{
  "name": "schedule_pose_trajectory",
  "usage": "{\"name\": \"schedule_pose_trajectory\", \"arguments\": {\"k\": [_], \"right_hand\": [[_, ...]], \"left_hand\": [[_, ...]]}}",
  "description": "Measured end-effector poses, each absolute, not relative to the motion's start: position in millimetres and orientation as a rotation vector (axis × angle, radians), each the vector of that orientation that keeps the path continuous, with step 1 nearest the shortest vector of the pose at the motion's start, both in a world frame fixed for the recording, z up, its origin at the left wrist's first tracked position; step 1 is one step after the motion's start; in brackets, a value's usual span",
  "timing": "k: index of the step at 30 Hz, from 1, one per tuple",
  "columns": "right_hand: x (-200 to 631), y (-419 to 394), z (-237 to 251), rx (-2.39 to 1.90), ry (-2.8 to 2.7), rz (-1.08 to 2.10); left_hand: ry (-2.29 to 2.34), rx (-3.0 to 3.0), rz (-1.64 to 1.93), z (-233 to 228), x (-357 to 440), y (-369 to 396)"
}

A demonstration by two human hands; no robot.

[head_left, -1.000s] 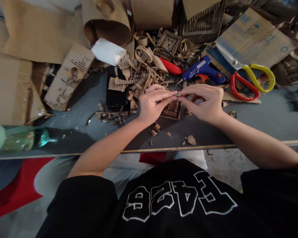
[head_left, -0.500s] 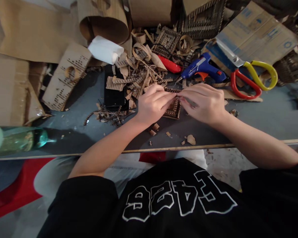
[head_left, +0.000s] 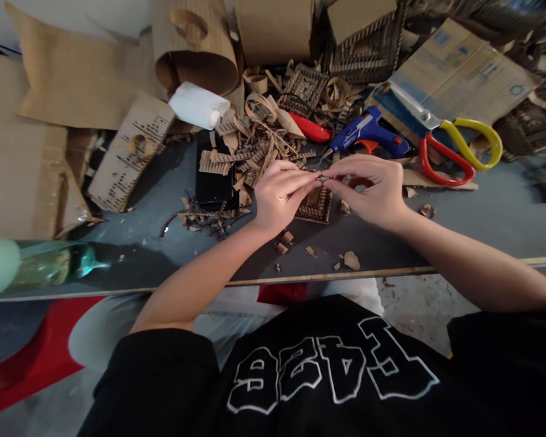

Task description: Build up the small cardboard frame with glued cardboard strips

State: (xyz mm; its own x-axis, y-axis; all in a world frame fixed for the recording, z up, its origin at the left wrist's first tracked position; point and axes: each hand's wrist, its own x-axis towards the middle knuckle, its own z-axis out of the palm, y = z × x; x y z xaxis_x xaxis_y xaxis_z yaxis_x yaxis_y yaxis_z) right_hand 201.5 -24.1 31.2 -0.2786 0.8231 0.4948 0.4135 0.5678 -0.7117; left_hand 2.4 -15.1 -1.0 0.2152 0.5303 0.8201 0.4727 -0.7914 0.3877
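Head view: we pinch a small cardboard strip (head_left: pixel 324 178) at mid frame between the fingertips of our left hand (head_left: pixel 279 195) and right hand (head_left: pixel 373 189), each grip clenched on one end of it. Just below the strip a small square cardboard frame (head_left: pixel 315 206) lies on the grey worktop (head_left: pixel 482 218). Above our hands sits a blue glue gun (head_left: pixel 370 132); red and yellow scissors (head_left: pixel 455 155) lie at upper right, cardboard scraps (head_left: pixel 250 145) at upper centre.
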Motion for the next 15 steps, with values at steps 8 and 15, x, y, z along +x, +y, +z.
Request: {"name": "schedule_pose_trajectory", "arguments": {"k": [8, 15], "right_hand": [[206.6, -21.1, 26.4, -0.924, -2.078, 0.241], [207.5, -19.6, 29.7, -1.009, -2.01, 0.433]], "left_hand": [[0.998, 2.601, 1.601, -1.4, -0.3, -15.0], [1.033, 2.349, 1.561, -1.1, 2.6, -13.5]]}}
